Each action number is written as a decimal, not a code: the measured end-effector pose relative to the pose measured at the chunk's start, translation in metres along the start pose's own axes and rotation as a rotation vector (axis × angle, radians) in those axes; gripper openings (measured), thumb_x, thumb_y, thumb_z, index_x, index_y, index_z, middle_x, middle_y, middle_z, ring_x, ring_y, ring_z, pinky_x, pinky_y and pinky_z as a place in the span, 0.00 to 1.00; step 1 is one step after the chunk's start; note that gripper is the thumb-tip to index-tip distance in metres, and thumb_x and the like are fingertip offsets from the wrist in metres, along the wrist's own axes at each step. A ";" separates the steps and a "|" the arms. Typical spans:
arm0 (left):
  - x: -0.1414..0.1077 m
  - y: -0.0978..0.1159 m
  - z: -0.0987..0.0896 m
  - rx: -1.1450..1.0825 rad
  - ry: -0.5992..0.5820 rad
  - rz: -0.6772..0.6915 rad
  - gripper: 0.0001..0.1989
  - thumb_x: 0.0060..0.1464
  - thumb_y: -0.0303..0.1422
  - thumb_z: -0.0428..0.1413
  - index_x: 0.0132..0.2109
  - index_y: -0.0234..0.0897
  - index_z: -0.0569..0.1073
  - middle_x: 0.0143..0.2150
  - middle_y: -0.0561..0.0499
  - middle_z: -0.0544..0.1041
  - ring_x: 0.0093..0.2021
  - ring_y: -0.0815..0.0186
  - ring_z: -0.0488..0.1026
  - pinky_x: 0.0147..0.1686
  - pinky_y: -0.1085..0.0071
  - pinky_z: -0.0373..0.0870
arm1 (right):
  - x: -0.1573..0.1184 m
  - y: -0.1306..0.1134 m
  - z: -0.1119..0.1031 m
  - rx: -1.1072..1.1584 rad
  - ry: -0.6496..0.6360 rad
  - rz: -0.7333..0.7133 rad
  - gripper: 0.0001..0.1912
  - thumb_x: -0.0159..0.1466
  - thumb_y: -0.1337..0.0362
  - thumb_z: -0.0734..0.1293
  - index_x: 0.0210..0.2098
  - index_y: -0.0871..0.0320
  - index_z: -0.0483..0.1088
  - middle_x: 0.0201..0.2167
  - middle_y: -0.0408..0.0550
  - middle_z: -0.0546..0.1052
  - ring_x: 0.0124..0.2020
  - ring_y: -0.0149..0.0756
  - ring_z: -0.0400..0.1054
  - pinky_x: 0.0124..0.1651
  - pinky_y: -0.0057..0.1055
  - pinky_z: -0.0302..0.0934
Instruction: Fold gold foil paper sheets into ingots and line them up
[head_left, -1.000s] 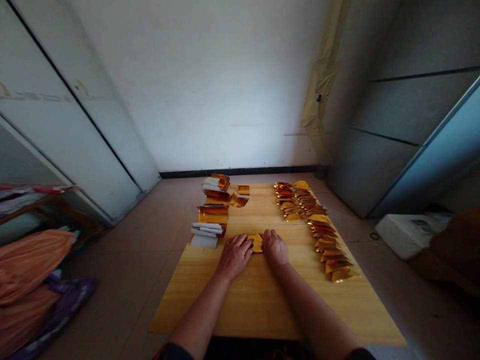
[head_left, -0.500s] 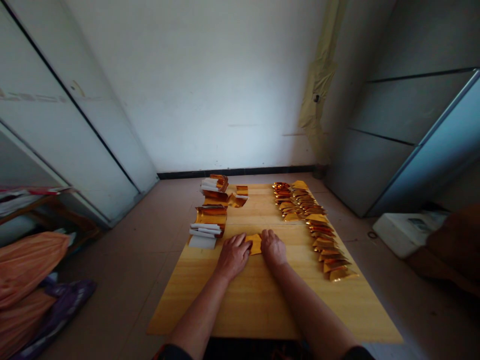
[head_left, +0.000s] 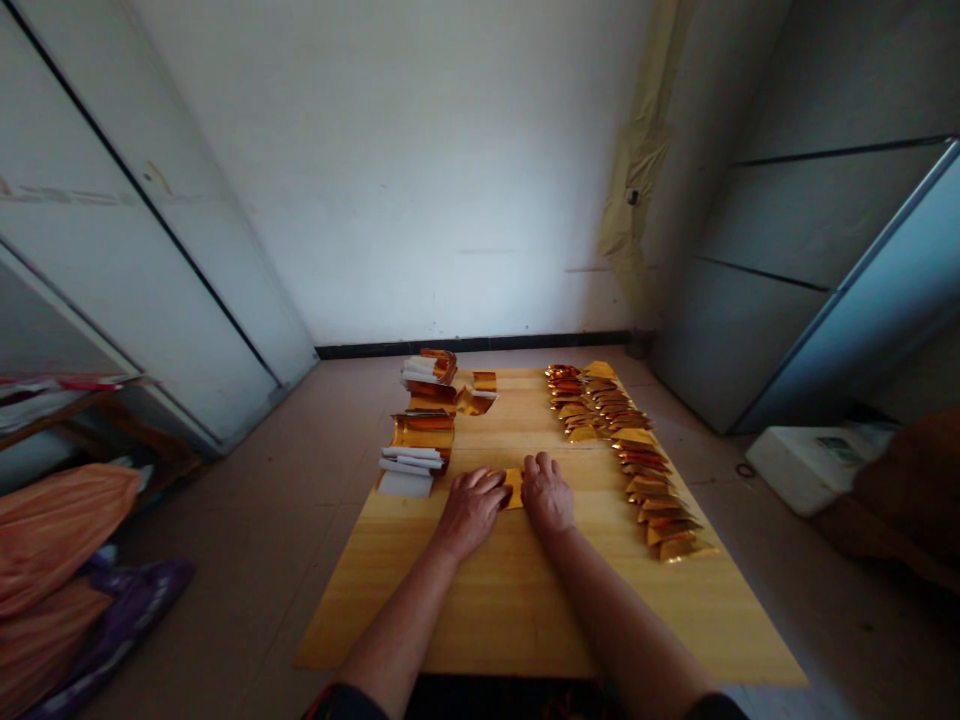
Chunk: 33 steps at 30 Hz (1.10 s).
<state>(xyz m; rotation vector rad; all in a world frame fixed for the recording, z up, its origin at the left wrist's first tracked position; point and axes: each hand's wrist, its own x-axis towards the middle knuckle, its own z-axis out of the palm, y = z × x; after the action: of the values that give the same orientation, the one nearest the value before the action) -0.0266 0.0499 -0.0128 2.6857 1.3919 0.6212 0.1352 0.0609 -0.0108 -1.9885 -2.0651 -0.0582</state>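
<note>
A small gold paper piece (head_left: 513,489) lies on the wooden board (head_left: 517,600) between my hands. My left hand (head_left: 472,508) is closed on its left side, fingers bent over the edge. My right hand (head_left: 547,492) is closed on its right side, fingertips pressed down together. Stacks of curved gold sheets (head_left: 422,431) and white-backed sheets (head_left: 406,484) stand along the board's left edge. Two loose gold sheets (head_left: 475,402) lie beside them. Rows of folded gold pieces (head_left: 651,488) run down the board's right side.
A white wall (head_left: 450,180) stands behind the board, with cabinets (head_left: 165,200) at the left and a grey fridge-like cabinet (head_left: 787,280) at the right. Orange cloth (head_left: 67,530) and a purple bag (head_left: 142,610) are at the lower left; a white box (head_left: 806,465) is at the right.
The fingers of my left hand have shifted slightly right over the gold paper, covering more of it. My right hand's fingers have lifted a little farther forward.
</note>
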 end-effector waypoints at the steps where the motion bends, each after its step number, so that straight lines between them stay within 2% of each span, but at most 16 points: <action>1: 0.000 0.000 0.000 0.004 -0.014 0.003 0.16 0.58 0.27 0.50 0.50 0.49 0.72 0.55 0.53 0.73 0.58 0.58 0.63 0.51 0.56 0.60 | 0.000 0.000 0.000 0.003 -0.004 -0.007 0.08 0.66 0.68 0.57 0.41 0.55 0.66 0.44 0.50 0.69 0.43 0.37 0.62 0.29 0.25 0.55; 8: 0.000 0.002 -0.003 -0.021 -0.010 -0.010 0.14 0.58 0.27 0.50 0.47 0.48 0.73 0.54 0.52 0.73 0.56 0.62 0.66 0.51 0.59 0.59 | -0.001 0.003 -0.004 -0.007 -0.032 -0.011 0.09 0.66 0.67 0.58 0.37 0.55 0.69 0.41 0.50 0.69 0.43 0.38 0.62 0.30 0.26 0.54; 14: 0.001 0.002 -0.003 -0.042 -0.018 -0.032 0.14 0.56 0.26 0.50 0.46 0.48 0.73 0.54 0.53 0.73 0.55 0.63 0.66 0.52 0.60 0.57 | -0.002 0.018 -0.007 0.028 -0.028 -0.041 0.09 0.66 0.64 0.59 0.35 0.54 0.71 0.37 0.49 0.70 0.42 0.37 0.61 0.32 0.26 0.54; 18: 0.001 0.003 -0.003 -0.031 -0.047 -0.053 0.14 0.57 0.27 0.49 0.46 0.48 0.73 0.55 0.54 0.72 0.55 0.64 0.66 0.52 0.60 0.57 | -0.004 0.026 -0.007 0.095 0.047 -0.041 0.10 0.65 0.67 0.59 0.37 0.54 0.72 0.39 0.50 0.71 0.42 0.37 0.61 0.35 0.27 0.55; 20: 0.001 0.003 -0.003 -0.025 -0.057 -0.059 0.14 0.58 0.28 0.49 0.46 0.49 0.73 0.55 0.54 0.72 0.55 0.64 0.66 0.52 0.59 0.56 | -0.006 0.027 -0.007 0.147 0.133 -0.102 0.11 0.63 0.69 0.60 0.40 0.55 0.73 0.43 0.51 0.71 0.43 0.37 0.61 0.39 0.28 0.56; 23: 0.002 0.003 -0.003 -0.016 -0.057 -0.070 0.14 0.58 0.28 0.49 0.47 0.49 0.73 0.55 0.53 0.73 0.56 0.63 0.66 0.52 0.59 0.56 | -0.010 0.025 -0.008 0.189 0.195 -0.311 0.10 0.63 0.68 0.62 0.39 0.55 0.73 0.44 0.50 0.72 0.43 0.38 0.61 0.43 0.30 0.55; 25: 0.002 0.003 -0.002 -0.012 -0.061 -0.077 0.14 0.58 0.28 0.49 0.48 0.49 0.73 0.55 0.52 0.73 0.56 0.63 0.66 0.52 0.59 0.56 | -0.013 0.022 -0.008 0.185 0.162 -0.433 0.08 0.63 0.66 0.63 0.38 0.53 0.74 0.41 0.49 0.73 0.41 0.37 0.61 0.42 0.30 0.53; 27: 0.002 0.003 -0.002 -0.012 -0.064 -0.081 0.15 0.57 0.27 0.49 0.48 0.49 0.72 0.55 0.52 0.73 0.56 0.63 0.65 0.52 0.58 0.56 | -0.015 0.020 -0.007 0.168 0.106 -0.476 0.08 0.64 0.65 0.62 0.36 0.53 0.74 0.37 0.47 0.74 0.40 0.36 0.62 0.40 0.30 0.52; 30: 0.001 0.003 -0.002 -0.015 -0.055 -0.088 0.14 0.57 0.28 0.49 0.47 0.49 0.72 0.56 0.53 0.72 0.57 0.63 0.65 0.53 0.58 0.55 | -0.017 0.021 -0.007 0.157 0.051 -0.440 0.09 0.65 0.65 0.62 0.32 0.53 0.74 0.32 0.46 0.74 0.38 0.34 0.63 0.39 0.29 0.50; 33: 0.001 0.004 -0.002 -0.024 -0.053 -0.100 0.14 0.57 0.28 0.50 0.47 0.50 0.73 0.56 0.54 0.72 0.57 0.63 0.65 0.54 0.58 0.55 | -0.018 0.029 -0.007 0.230 0.050 -0.387 0.09 0.64 0.65 0.63 0.31 0.53 0.74 0.33 0.44 0.75 0.38 0.34 0.63 0.39 0.29 0.50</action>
<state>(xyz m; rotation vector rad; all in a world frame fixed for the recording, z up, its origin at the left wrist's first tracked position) -0.0238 0.0487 -0.0098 2.5759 1.4839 0.5502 0.1658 0.0431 -0.0126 -1.4243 -2.2782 0.0507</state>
